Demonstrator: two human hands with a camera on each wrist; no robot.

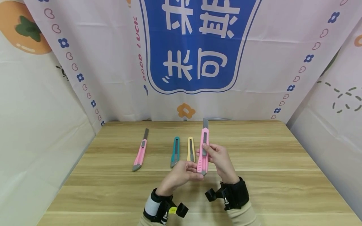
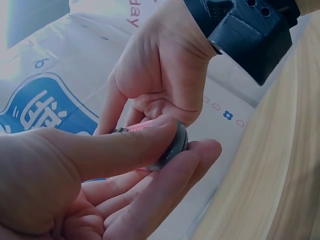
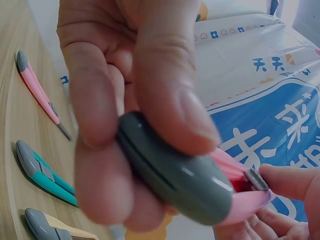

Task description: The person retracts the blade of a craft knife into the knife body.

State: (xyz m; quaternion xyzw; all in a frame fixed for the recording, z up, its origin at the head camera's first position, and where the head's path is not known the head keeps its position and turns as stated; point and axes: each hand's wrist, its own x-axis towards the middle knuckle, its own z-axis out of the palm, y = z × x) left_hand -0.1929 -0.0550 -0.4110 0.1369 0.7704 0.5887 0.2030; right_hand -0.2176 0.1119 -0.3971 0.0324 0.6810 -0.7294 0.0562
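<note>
Pink covers two of the four utility knives: the held pink knife (image 1: 202, 164) is raised over the near middle of the wood-grain table (image 1: 268, 175), its end pinched by the left hand (image 1: 181, 172) and its body by the right hand (image 1: 221, 159), while the other pink knife (image 1: 139, 154) lies at left, one teal knife (image 1: 175, 150) and one yellow knife (image 1: 191, 149) between. Printed white cloth (image 1: 118, 62) hangs beyond the far edge and along both sides. The right wrist view brings the grey end cap (image 3: 172, 170) close; only the head view shows the held knife's extended blade (image 1: 205, 123).
</note>
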